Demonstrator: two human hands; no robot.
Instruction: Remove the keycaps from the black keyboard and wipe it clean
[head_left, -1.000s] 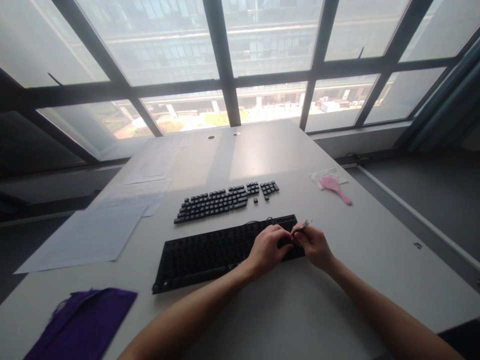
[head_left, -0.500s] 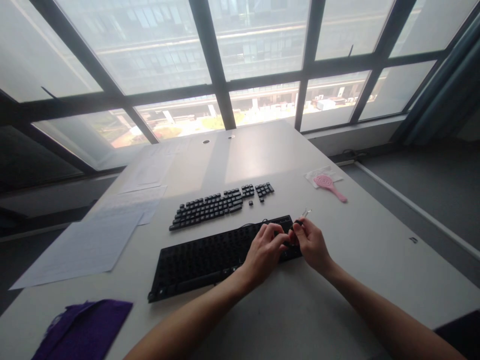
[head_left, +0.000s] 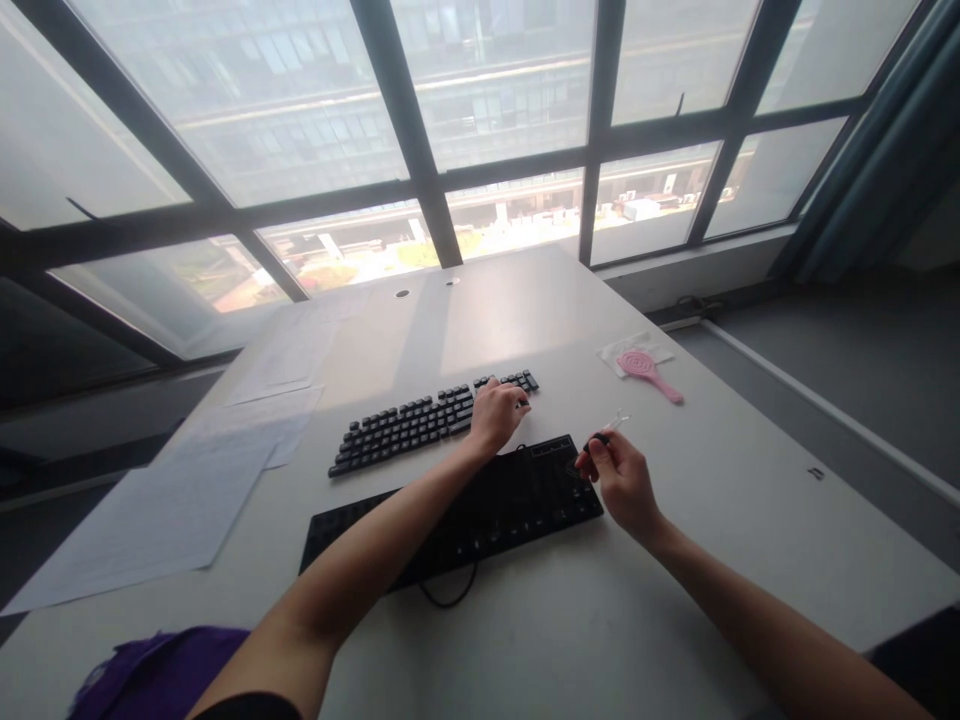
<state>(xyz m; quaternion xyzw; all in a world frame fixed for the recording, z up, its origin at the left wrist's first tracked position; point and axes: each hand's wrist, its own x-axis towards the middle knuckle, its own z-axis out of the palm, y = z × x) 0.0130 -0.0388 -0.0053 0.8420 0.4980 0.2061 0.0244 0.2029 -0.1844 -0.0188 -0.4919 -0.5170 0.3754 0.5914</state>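
My left hand (head_left: pixel 499 412) reaches over the far rows of loose black keycaps (head_left: pixel 405 425), fingers curled and pinched on a small dark keycap (head_left: pixel 523 404). Some keycaps beneath that hand are hidden. Above the right end of the black keyboard (head_left: pixel 525 495), my right hand (head_left: pixel 621 480) is closed on a keycap puller, whose dark handle (head_left: pixel 597 440) and pale wire prongs (head_left: pixel 618 420) stick out past the fingers. The keyboard's key bed looks mostly bare, with a few caps along its near edge. My left forearm covers part of the keyboard.
A pink hairbrush (head_left: pixel 649 373) lies on a white wrapper (head_left: pixel 611 352) to the right. Paper sheets (head_left: pixel 150 530) spread along the left side. Purple cloth (head_left: pixel 157 665) is at the near left. A cable (head_left: pixel 450 603) loops from the keyboard's near edge.
My left hand has left the right hand and moved forward and left to the laid-out keycaps. My right hand stays near the keyboard's right end with the puller. The view has shifted slightly.
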